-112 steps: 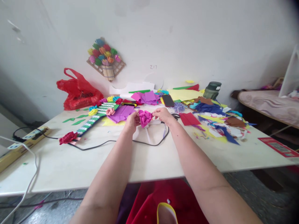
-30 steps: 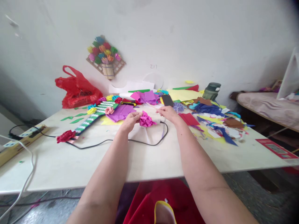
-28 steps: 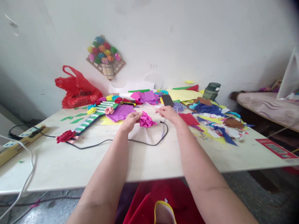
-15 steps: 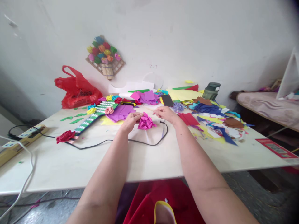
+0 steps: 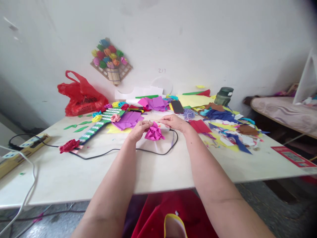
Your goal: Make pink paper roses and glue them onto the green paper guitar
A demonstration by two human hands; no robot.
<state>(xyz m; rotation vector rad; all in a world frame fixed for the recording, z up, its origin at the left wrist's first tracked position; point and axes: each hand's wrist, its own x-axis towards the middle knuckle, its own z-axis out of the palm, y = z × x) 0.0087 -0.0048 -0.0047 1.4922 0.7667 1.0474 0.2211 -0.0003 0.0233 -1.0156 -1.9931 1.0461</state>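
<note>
My left hand (image 5: 140,130) is closed on the edge of a magenta crumpled paper flower (image 5: 155,132), held just above the table. At the flower's upper right, my right hand (image 5: 173,122) pinches a thin pale stick, mostly hidden by the fingers and blurred. Beneath the flower, a black cable (image 5: 148,151) curves across the table. Purple paper sheets (image 5: 128,119) lie left of my left hand, and red paper (image 5: 199,126) is right of my right hand.
A green and white panel with paper flowers (image 5: 95,127) lies at left, near a red plastic bag (image 5: 81,96) and a power strip (image 5: 24,148). Behind my hands is a phone (image 5: 177,106). Paper scraps (image 5: 228,122) and a dark green bottle (image 5: 224,96) occupy the right.
My right hand has moved slightly left and down, closer to the flower. The flower has tilted and shifted a little in my left hand; the stick shows less.
</note>
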